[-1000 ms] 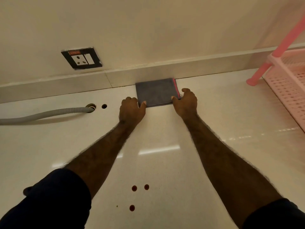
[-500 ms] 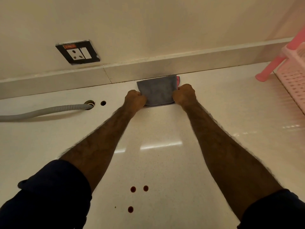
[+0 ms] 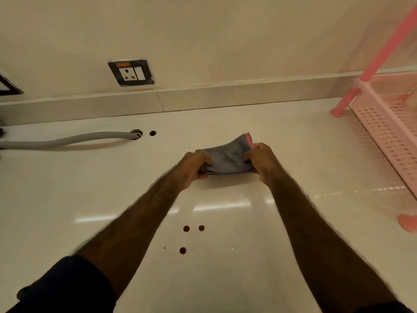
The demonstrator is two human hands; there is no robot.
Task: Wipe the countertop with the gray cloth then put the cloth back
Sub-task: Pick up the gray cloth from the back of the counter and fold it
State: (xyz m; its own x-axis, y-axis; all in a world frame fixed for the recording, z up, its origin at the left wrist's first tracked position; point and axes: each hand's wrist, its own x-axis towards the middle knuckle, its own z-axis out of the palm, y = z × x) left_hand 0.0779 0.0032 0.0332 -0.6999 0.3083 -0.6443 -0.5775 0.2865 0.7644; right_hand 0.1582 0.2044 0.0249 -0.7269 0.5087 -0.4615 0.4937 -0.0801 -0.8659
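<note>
Head view showed the gray cloth [image 3: 228, 158] held folded between both hands just above the countertop [image 3: 293, 143], casting a shadow beneath it. Left hand [image 3: 194, 168] gripped its left edge; right hand [image 3: 261, 161] gripped its right edge beside a pink trim. Three dark red spots [image 3: 186, 228] lay on the surface nearer the person. Pink rack [image 3: 388, 123] stood at right, corrugated hose [image 3: 67, 140] at left.
</note>
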